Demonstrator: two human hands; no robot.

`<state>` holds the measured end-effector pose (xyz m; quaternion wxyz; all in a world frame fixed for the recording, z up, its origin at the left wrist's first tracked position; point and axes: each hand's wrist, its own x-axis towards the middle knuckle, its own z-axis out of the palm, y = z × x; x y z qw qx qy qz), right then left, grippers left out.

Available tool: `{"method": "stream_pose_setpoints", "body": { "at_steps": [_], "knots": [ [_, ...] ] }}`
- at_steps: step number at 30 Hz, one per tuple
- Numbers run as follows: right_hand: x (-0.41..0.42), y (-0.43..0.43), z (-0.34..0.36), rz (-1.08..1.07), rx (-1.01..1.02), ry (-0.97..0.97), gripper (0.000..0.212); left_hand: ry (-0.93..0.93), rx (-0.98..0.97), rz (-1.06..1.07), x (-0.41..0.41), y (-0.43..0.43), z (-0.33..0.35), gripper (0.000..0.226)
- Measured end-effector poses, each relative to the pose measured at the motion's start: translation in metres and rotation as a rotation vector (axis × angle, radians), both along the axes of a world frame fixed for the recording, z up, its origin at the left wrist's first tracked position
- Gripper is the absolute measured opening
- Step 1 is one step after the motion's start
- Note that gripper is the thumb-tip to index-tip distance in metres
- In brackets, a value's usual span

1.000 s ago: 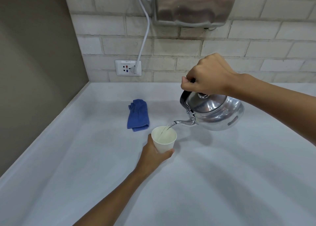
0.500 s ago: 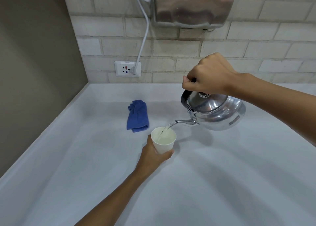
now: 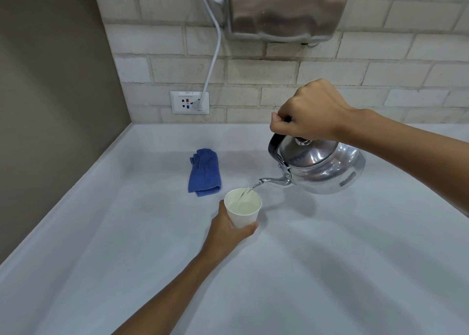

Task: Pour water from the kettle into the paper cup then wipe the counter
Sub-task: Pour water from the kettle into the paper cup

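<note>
Right grip [image 3: 309, 116] clamped on kettle [image 3: 322, 167] handle, kettle tilted, pouring thin stream into cup [image 3: 243, 209]. Left grip [image 3: 229, 229] wrapped round cup on bench [image 3: 127, 245]. Cup part-filled.

The kettle [image 3: 322, 168] is polished metal — mirror-glossy (its handle [image 3: 275, 145] looks like black plastic). The cup [image 3: 243, 211] is matt white paper, the cloth [image 3: 204, 172] nubbly blue terry. The worktop [image 3: 127, 233] is smooth and matt — the wall [image 3: 279, 73] rough pale brick.
</note>
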<state>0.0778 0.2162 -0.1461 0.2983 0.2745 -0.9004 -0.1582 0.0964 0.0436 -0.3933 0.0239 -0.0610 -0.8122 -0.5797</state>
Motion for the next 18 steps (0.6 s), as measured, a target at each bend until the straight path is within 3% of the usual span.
{"method": "stream_pose_setpoints", "body": {
  "at_steps": [18],
  "knots": [
    [-0.0035, 0.0043, -0.0045, 0.001, -0.013, 0.009, 0.042, 0.0, 0.013, -0.003, -0.0004, -0.0003, -0.0008, 0.079]
  ]
}}
